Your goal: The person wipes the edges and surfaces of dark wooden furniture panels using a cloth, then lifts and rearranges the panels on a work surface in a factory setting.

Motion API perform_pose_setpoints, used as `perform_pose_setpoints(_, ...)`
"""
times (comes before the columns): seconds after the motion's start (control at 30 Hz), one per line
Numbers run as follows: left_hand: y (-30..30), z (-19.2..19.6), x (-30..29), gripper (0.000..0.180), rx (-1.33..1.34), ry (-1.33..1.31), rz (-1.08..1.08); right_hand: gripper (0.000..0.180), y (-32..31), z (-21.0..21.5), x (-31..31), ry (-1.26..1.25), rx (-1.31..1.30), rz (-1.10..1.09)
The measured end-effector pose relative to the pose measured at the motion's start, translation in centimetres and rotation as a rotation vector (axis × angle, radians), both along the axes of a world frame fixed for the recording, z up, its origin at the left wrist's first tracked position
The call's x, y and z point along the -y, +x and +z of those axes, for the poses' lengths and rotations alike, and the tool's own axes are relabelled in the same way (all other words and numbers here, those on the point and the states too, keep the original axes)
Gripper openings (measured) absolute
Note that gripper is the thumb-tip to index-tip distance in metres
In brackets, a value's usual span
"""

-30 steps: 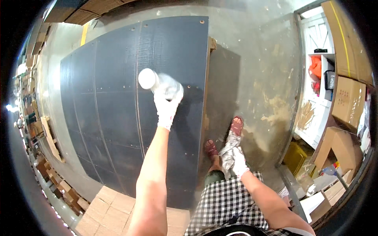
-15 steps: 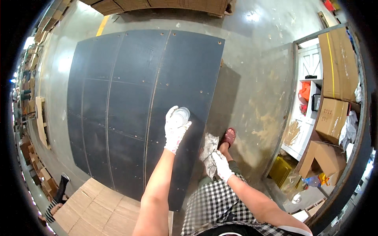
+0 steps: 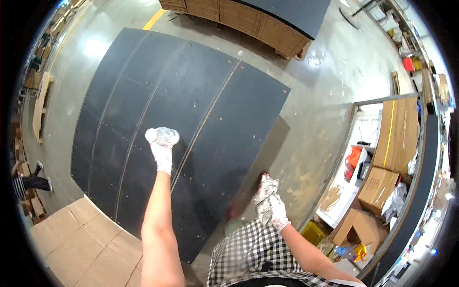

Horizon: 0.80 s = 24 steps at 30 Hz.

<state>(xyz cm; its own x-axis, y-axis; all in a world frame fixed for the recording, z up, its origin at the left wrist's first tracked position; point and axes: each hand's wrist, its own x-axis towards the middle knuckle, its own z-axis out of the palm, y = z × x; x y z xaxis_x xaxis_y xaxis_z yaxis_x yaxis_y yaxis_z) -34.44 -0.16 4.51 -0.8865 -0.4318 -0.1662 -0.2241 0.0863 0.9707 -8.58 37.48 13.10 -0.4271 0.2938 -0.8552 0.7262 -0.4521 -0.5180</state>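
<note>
The left hand (image 3: 161, 152), in a white glove, is closed around a clear bottle (image 3: 166, 136), which is tilted on its side over the middle of the dark boards (image 3: 224, 143), its white cap (image 3: 151, 135) pointing left; whether it touches them I cannot tell. The right hand (image 3: 278, 211), gloved too, grips a crumpled grey-and-white rag (image 3: 264, 193) just beyond the checked apron (image 3: 246, 246), past the right edge of the boards. Flat cardboard (image 3: 81, 239) is at near left, and a brown stack (image 3: 248, 21) with a dark top stands at the far side. To the right, a brown carton (image 3: 377, 189) sits beside a white cabinet (image 3: 352, 160) holding an orange item (image 3: 354, 157)
</note>
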Motion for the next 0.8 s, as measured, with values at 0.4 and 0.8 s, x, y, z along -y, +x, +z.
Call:
perform_pose_setpoints(0.4, -2.0, -1.4, -0.1, 0.084, -0.075, -0.333, 0.17, 0.036, -33.2, -2.4, -2.3, 0.206, -0.599, 0.54)
perform_pose_setpoints(0.8, 11.3, -0.5, -8.7, 0.062, 0.342, -0.299, 0.383, 0.088, -51.1, -7.9, 7.2, 0.881, -1.1, 1.405)
